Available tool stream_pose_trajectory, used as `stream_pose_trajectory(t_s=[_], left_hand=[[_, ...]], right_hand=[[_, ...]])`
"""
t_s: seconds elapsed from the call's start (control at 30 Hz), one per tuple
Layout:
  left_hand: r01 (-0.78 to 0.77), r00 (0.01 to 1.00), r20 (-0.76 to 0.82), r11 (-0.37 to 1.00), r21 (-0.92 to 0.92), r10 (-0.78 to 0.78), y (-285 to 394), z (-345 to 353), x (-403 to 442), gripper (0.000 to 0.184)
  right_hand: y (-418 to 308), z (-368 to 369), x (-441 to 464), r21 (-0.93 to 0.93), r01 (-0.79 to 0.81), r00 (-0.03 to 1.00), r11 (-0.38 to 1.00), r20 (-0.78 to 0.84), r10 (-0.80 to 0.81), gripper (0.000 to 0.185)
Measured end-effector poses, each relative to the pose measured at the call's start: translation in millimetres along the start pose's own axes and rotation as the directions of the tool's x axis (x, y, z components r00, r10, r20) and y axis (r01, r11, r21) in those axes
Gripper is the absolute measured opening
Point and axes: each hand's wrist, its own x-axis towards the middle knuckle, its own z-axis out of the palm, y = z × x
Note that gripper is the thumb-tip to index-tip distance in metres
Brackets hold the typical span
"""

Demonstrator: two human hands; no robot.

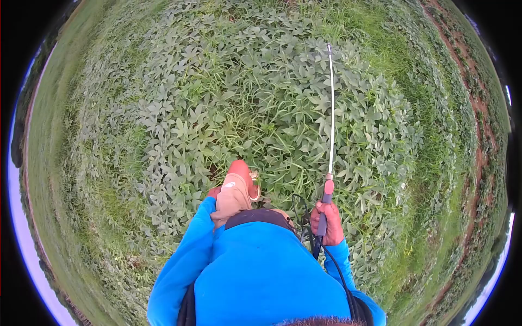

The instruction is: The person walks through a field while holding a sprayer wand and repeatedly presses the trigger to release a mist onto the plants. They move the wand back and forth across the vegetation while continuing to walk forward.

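My right hand [331,221] is closed round the grey and red handle of a long spray wand [332,114]. The wand's thin white tube points forward over the leafy plants [185,114], and a dark hose runs back from the handle past my right sleeve. My left hand [214,192] is at my left thigh, beside the tan trouser leg [234,194]. Only a small part of it shows, and its fingers are hidden.
A red boot [238,168] stands forward among leaves and grass. Dense low plants and tall grass [375,32] surround me. A strip of reddish bare soil [481,108] runs along the far right, with more field beyond.
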Motion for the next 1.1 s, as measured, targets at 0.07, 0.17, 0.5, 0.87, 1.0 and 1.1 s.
stream_pose_trajectory(t_s=[0.07, 0.17, 0.5, 0.87, 1.0, 1.1], left_hand=[[-0.008, 0.996, 0.090, 0.980, 0.198, -0.010, -3, -2, 24, 0.054], [0.103, 0.994, 0.026, 0.995, 0.002, -0.103, 17, 1, 32, 0.049], [0.382, 0.920, 0.221, 0.869, -0.316, -0.324, 148, -28, 76, 0.032], [0.393, 0.919, 0.226, 0.809, -0.437, -0.324, 225, -105, 171, 0.034], [0.370, 0.929, 0.199, 0.809, -0.456, -0.313, 244, -133, 188, 0.029], [0.350, 0.937, 0.198, 0.771, -0.532, -0.289, 244, -137, 203, 0.028]], right_hand=[[-9, 0, 14, 0.034, 0.039, 0.999, 0.999, 0.012, -0.039, 0.017], [-15, -5, 54, 0.148, -0.018, 0.997, 0.989, 0.083, 0.006, 0.018], [-68, 73, 158, 0.031, -0.473, 0.828, 0.880, 0.356, 0.433, 0.019], [-136, 241, 313, -0.298, -0.642, 0.537, 0.706, 0.482, 0.692, 0.022], [-167, 312, 369, -0.352, -0.603, 0.526, 0.716, 0.499, 0.688, 0.025], [-191, 353, 411, -0.296, -0.613, 0.534, 0.733, 0.528, 0.660, 0.026]])
